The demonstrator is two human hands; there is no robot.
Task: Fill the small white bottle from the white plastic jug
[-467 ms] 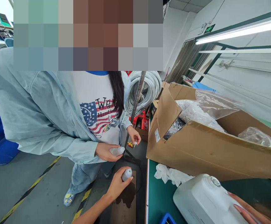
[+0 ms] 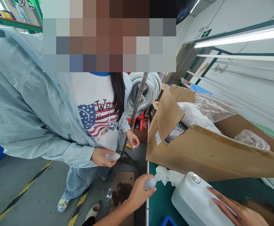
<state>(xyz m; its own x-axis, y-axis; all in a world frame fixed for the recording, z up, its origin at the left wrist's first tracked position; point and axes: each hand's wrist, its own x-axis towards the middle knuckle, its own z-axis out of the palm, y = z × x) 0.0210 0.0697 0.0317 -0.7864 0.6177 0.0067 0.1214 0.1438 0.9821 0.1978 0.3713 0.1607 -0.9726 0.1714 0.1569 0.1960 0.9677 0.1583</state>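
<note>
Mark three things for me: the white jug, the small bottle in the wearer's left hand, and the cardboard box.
White jug [image 2: 193,201]: head view, on its body.
Small bottle [image 2: 150,184]: head view, on its body.
Cardboard box [image 2: 212,153]: head view, on its near wall.

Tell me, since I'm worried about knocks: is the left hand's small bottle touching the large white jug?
Apart: the head view shows green tabletop between the small bottle and the large white jug.

A strip of green table [image 2: 161,201] leaves passage between the left hand [image 2: 140,191] and the jug [image 2: 193,197]. Beyond it, crumpled tissue [image 2: 168,175] and the tall carton [image 2: 212,150] block the way; leftward, a gap parts that hand from the co-worker's 2 hands [image 2: 100,157].
</note>
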